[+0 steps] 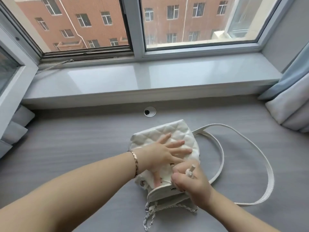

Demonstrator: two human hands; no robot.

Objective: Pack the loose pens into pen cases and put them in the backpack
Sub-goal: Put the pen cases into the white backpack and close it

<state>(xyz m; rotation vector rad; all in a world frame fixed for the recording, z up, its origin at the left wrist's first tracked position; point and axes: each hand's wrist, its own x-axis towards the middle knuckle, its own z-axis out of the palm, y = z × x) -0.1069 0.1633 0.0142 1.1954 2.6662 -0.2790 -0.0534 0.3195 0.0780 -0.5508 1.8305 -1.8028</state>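
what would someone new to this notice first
The white quilted backpack lies at the centre of the grey desk, with the left hand pressed flat on it. Just nearer, the right hand curls its fingers round a white stick-shaped piece by the flap, and the long straps loop off to the right.

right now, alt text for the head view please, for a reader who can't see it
A left hand presses flat on a white quilted backpack lying on a grey desk, while the right hand, curled round a small white stick-like item, works at its flap.
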